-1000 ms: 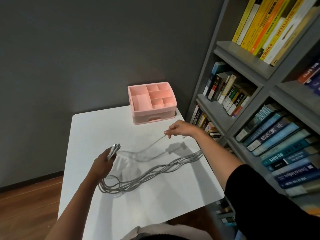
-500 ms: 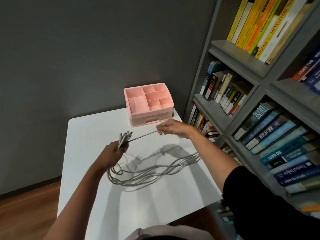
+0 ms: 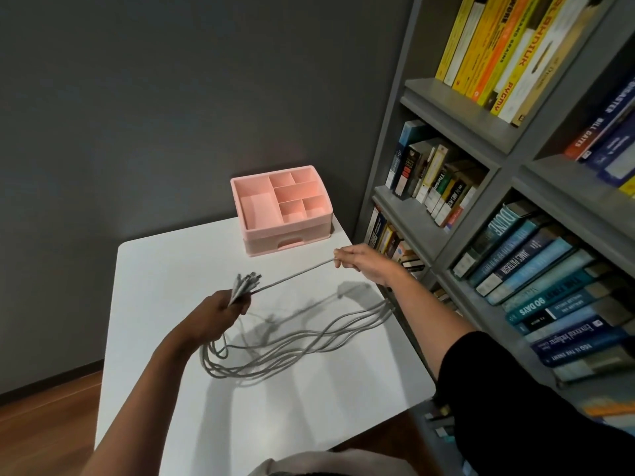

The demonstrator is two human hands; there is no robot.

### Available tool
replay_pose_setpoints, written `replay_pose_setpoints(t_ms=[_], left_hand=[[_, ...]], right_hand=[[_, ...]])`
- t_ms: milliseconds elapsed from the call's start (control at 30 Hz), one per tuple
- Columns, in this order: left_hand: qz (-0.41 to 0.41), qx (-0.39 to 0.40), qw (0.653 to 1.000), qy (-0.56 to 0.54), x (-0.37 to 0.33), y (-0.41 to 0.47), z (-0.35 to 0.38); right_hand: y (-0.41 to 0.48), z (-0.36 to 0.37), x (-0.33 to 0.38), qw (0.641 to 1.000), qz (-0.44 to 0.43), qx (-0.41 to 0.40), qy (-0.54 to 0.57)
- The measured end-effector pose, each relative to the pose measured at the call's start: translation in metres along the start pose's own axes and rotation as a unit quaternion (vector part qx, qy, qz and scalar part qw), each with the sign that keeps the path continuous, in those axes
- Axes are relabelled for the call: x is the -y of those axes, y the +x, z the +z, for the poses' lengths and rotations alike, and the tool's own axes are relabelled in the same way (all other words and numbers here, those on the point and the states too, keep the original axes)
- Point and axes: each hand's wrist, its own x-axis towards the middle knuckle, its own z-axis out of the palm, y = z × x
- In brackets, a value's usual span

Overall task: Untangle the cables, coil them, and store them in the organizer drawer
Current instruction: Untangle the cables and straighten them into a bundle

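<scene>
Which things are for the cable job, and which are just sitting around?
For the job: the grey cables bunched in the left hand, the single cable pinched by the right hand, the pink organizer with its drawer.
Just there: the books, the grey bookshelf, the dark wall.

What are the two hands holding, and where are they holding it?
The left hand grips the grey cables in a bunch just below their plug ends; the right hand pinches one cable partway along.
</scene>
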Motion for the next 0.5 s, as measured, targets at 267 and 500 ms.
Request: replay_pose_setpoints(t_ms=[267, 500], left_hand=[[-0.105, 0.008, 0.994, -0.043, 0.018, 0.003, 0.008], [-0.073, 0.041, 0.992, 0.092, -0.017, 0.025, 0.042]], right_hand=[[0.002, -0.032, -0.036, 0.993, 0.036, -0.065, -0.086], [0.008, -0.046, -0.077, 0.967, 0.054, -0.179, -0.17]])
